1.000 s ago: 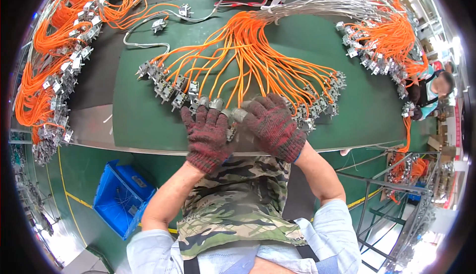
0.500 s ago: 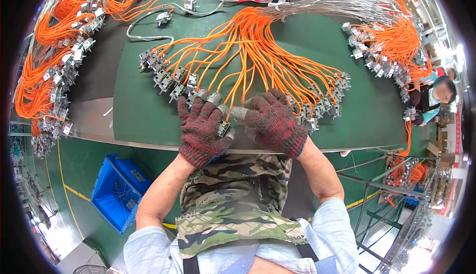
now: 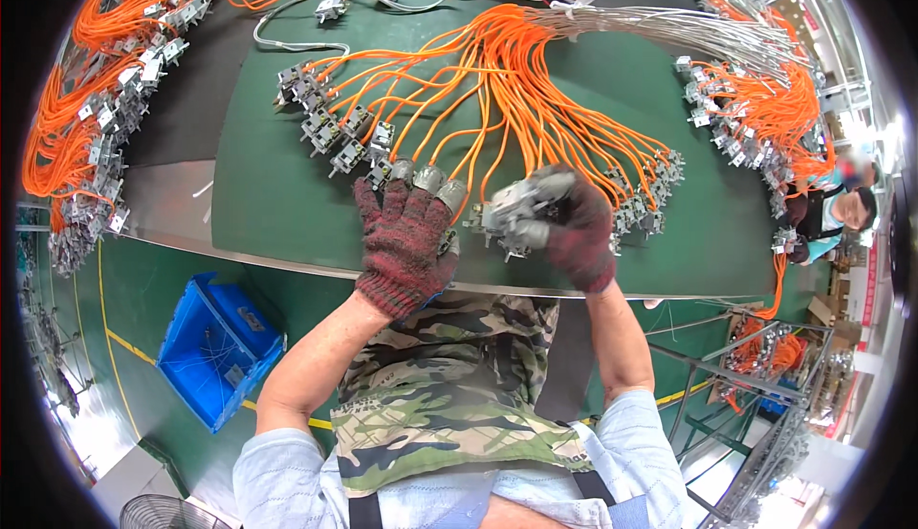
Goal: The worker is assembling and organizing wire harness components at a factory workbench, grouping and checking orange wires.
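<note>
While heaps of orange wire with small metal parts (image 3: 91,146) crowd the far left of the bench, a blue crate (image 3: 218,342) sits on the floor below the bench edge, holding what look like a few loose wires and scraps; its contents are too small to tell further. On the green mat (image 3: 277,213) the left hand (image 3: 404,240), in a dark red knit glove, lies flat with fingers spread and apart, its fingertips touching the nearest grey connectors (image 3: 421,177) at the wire ends, gripping nothing. Fanning from a tied bunch at the top, the orange wire bundle (image 3: 497,89) runs down and outward toward both hands, each wire's long axis pointing from the bench's far side to its near edge. Just beside the left hand, the right hand (image 3: 574,228) is raised and curled shut around a cluster of connectors (image 3: 512,215), which juts leftward from its grip toward the left hand. Further right, another orange wire heap (image 3: 765,99) lies well apart.
</note>
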`<act>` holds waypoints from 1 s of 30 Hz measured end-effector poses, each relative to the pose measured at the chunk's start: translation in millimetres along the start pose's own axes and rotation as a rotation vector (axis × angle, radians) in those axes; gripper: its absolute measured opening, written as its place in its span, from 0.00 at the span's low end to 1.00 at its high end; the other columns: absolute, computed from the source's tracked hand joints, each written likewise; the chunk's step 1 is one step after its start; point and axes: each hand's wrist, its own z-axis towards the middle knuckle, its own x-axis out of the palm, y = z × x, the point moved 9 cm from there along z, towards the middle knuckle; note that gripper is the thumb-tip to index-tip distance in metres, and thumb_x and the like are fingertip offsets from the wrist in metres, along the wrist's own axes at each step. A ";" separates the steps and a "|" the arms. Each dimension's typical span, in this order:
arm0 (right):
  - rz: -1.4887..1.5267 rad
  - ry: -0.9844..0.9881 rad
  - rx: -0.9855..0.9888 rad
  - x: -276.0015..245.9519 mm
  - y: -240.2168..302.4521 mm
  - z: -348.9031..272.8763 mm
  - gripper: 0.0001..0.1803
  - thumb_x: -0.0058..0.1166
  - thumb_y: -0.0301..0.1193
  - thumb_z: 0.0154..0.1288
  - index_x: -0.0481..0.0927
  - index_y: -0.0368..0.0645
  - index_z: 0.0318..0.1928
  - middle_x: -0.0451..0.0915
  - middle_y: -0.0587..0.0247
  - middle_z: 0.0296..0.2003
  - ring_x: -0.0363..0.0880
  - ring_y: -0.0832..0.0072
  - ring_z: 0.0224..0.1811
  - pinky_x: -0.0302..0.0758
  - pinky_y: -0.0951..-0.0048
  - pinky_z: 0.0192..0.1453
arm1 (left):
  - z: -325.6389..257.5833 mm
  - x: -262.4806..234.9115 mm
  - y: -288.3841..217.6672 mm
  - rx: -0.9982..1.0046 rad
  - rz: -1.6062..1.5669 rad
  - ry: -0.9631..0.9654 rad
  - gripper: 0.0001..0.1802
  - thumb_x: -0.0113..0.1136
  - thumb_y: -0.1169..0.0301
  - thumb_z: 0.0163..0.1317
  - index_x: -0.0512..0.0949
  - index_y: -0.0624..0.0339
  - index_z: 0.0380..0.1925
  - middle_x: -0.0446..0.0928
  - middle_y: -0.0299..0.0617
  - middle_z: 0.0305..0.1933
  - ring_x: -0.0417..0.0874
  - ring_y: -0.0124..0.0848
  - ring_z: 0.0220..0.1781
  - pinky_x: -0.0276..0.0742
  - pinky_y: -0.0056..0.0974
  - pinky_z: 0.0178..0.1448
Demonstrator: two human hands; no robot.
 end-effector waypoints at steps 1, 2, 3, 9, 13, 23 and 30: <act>-0.256 0.053 -0.148 4.3 9.1 0.6 0.21 0.81 0.29 0.46 0.88 0.48 0.43 0.88 0.64 0.35 0.88 0.70 0.39 0.83 0.65 0.45 | -0.2 0.5 0.4 0.009 -0.009 -0.020 0.40 0.73 0.59 0.52 0.77 0.50 0.69 0.74 0.51 0.72 0.67 0.60 0.80 0.46 0.86 0.78; -0.513 0.105 -0.296 12.2 18.1 1.3 0.21 0.81 0.30 0.47 0.87 0.50 0.43 0.88 0.65 0.36 0.88 0.69 0.39 0.82 0.63 0.46 | -0.7 1.5 3.2 -0.006 -0.022 -0.035 0.41 0.74 0.59 0.52 0.77 0.52 0.69 0.74 0.52 0.72 0.67 0.60 0.79 0.47 0.86 0.79; -0.769 0.156 -0.441 23.3 24.2 -1.0 0.21 0.81 0.30 0.47 0.87 0.52 0.44 0.88 0.65 0.37 0.88 0.67 0.39 0.82 0.61 0.47 | -2.1 2.6 6.3 -0.022 -0.036 -0.046 0.41 0.74 0.60 0.52 0.76 0.53 0.69 0.74 0.52 0.71 0.67 0.61 0.79 0.48 0.85 0.79; -1.040 0.304 -0.611 51.9 6.5 0.5 0.22 0.80 0.36 0.46 0.84 0.52 0.42 0.83 0.65 0.39 0.83 0.60 0.48 0.77 0.53 0.60 | -4.8 -7.7 10.6 0.052 -0.074 -0.108 0.50 0.77 0.69 0.44 0.71 0.55 0.73 0.73 0.54 0.73 0.66 0.64 0.80 0.51 0.78 0.81; -1.186 0.392 -0.602 48.6 -7.6 -5.1 0.19 0.75 0.35 0.49 0.83 0.50 0.42 0.82 0.63 0.38 0.83 0.60 0.47 0.75 0.51 0.66 | -1.7 -5.2 0.0 0.160 0.069 -0.050 0.46 0.77 0.66 0.45 0.75 0.50 0.70 0.73 0.55 0.72 0.65 0.68 0.79 0.51 0.80 0.79; -1.460 0.323 -0.475 55.5 -8.2 -9.2 0.07 0.57 0.32 0.65 0.83 0.47 0.42 0.83 0.58 0.35 0.83 0.56 0.46 0.73 0.50 0.68 | 12.3 0.0 -8.3 -0.018 0.142 0.109 0.35 0.76 0.55 0.50 0.81 0.47 0.61 0.73 0.53 0.74 0.70 0.64 0.76 0.56 0.82 0.73; -1.574 0.415 -0.336 71.7 -16.8 -1.8 0.28 0.66 0.42 0.61 0.82 0.42 0.59 0.84 0.57 0.35 0.83 0.57 0.43 0.71 0.50 0.58 | 17.4 -11.2 -3.0 -0.012 0.123 0.116 0.21 0.73 0.57 0.53 0.83 0.47 0.46 0.80 0.50 0.70 0.76 0.62 0.71 0.58 0.86 0.70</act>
